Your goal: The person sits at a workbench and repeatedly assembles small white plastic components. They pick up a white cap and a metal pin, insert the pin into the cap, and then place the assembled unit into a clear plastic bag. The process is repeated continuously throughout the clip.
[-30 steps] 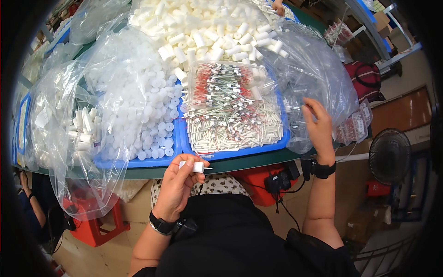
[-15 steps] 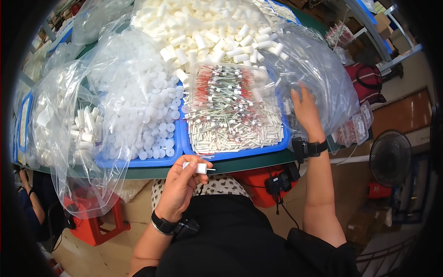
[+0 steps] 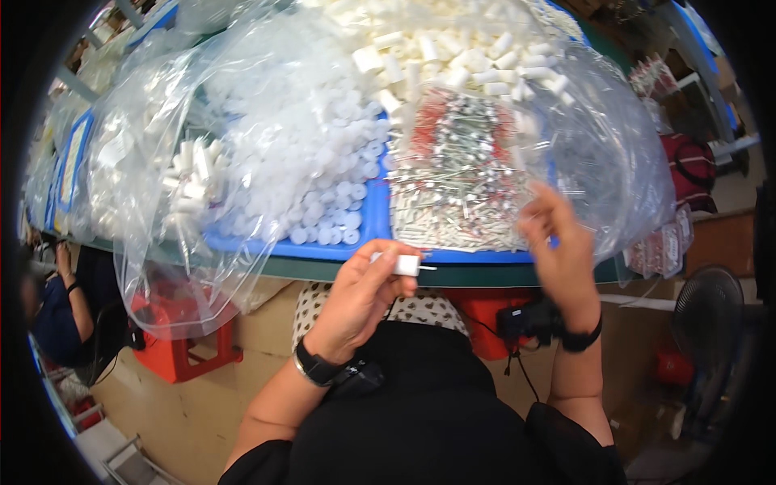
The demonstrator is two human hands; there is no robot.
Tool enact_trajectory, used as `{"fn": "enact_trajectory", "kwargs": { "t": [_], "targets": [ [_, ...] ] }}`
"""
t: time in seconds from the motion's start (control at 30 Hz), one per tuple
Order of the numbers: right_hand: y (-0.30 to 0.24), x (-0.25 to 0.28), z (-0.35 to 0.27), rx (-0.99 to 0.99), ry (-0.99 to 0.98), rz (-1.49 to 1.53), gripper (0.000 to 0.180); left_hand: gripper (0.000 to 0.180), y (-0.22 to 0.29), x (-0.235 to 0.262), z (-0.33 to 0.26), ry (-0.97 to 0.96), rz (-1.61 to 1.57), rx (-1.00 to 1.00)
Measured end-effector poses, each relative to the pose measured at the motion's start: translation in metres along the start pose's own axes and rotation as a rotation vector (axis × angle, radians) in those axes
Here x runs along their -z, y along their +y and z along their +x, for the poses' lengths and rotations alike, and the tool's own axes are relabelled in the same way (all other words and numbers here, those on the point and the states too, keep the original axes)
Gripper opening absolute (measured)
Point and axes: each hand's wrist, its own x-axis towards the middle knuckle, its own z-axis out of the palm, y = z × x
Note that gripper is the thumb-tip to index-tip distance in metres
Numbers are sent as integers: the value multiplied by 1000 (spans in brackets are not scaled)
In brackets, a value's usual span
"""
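My left hand is closed on a white plastic cylinder, held between thumb and fingers near the table's front edge. A thin metal pin sticks out of its right end. My right hand is raised beside the right corner of a blue tray; motion smears its fingers, and I cannot see whether anything is between them. In that tray lie small white tubes and a clear box of thin metal rods with red wires and white ends.
Translucent round caps fill the blue tray on the left. White foam-like tubes are heaped behind. Clear plastic bags lie at the right and hang over the front left edge. A red stool and a black fan stand below.
My right hand has come back from the clear bag on the right toward the tray's front corner. My left hand still holds the cylinder. The view has shifted, moving the scene rightward.
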Motion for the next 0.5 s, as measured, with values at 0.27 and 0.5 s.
{"fn": "enact_trajectory", "kwargs": {
  "t": [0.27, 0.5],
  "targets": [
    [-27, -75, -24, 301, -222, 163, 33, 17, -6, -1, -4, 41, 17, -81],
    [-27, -95, -29, 256, -165, 207, 33, 12, -17, 1, -9, 143, 502, -375]
  ]
}}
